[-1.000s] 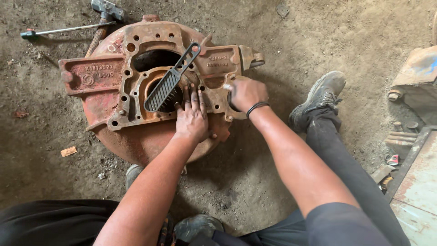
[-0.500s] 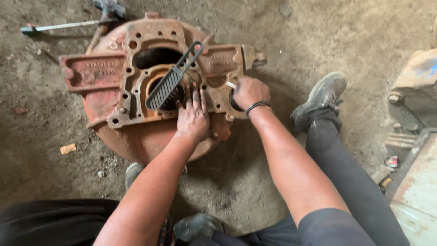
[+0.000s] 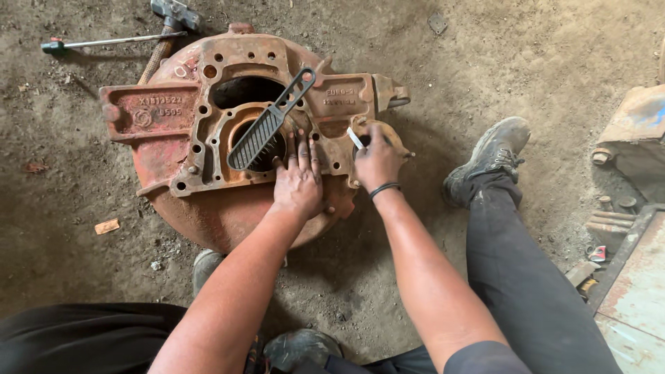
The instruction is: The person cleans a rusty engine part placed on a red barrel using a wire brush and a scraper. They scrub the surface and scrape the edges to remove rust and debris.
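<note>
Your right hand (image 3: 377,161) is closed around a small white stick (image 3: 355,137) at the middle of the frame, and your flat, open left hand (image 3: 298,181) presses the rusty casting (image 3: 208,149) just left of it.

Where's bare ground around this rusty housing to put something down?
Bare dirt lies left of the rusty housing, below the screwdriver, and top right, above the boot. It is crowded on the housing, with the wire brush, left hand and right hand.

Dirt floor (image 3: 526,62) carries rusty housing (image 3: 173,201) at centre; hammer (image 3: 170,24) and screwdriver (image 3: 104,43) along far edge. Metal plate (image 3: 637,291) at right edge.
</note>
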